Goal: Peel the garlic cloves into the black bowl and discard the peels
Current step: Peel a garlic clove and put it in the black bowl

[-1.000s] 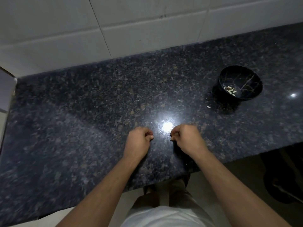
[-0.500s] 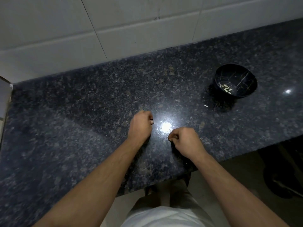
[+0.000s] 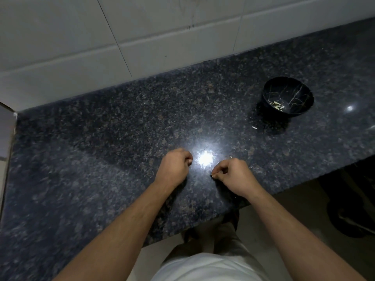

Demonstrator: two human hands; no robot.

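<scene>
My left hand hovers over the dark granite counter with its fingers curled; a small pale bit, apparently a garlic clove, shows at its fingertips. Just right of it, my right hand pinches a tiny scrap, apparently peel, between thumb and fingers. A glare spot lies on the counter between the hands. The black bowl stands far to the right near the wall, well apart from both hands, with several pale peeled cloves inside.
A small white piece lies on the counter left of the bowl, and a tiny fleck lies beside my right hand. White wall tiles back the counter. The counter's front edge runs just under my wrists.
The hands, almost touching a second ago, have drawn apart. My left hand moved a little away from me and my right hand stayed near the front edge.
</scene>
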